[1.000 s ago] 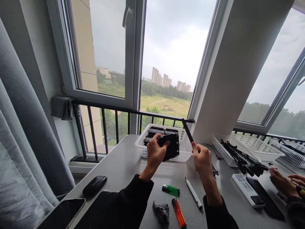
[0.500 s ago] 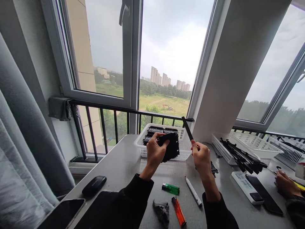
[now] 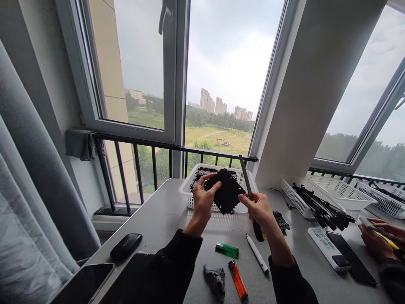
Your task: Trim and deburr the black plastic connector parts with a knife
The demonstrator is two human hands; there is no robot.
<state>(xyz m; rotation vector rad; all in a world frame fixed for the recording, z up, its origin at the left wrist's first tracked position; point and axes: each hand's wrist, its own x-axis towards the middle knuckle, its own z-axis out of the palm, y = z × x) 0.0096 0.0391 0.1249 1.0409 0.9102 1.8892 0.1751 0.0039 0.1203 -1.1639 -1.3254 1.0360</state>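
My left hand (image 3: 203, 200) grips a flat black plastic part (image 3: 226, 192) with notched edges, thumb on its face. It is tilted with one corner pointing down, in front of the white basket (image 3: 186, 198). My right hand (image 3: 260, 207) is closed around a flat file (image 3: 245, 173), whose blade points up and whose black and yellow handle hangs below the palm. The right fingertips are at the part's right edge; whether they press on it I cannot tell. More black parts (image 3: 202, 172) lie in the basket behind.
On the table are a green lighter (image 3: 227, 250), an orange lighter (image 3: 238, 280), a white pen (image 3: 257, 254), a grey cloth scrap (image 3: 215, 280) and a black case (image 3: 126, 246). Another black part (image 3: 281, 221) lies right. A co-worker's hands (image 3: 378, 240) work near white baskets at far right.
The black part has turned so a corner points down. My right hand has moved left to its edge, and the file stands more upright. The co-worker's second hand has come into view.
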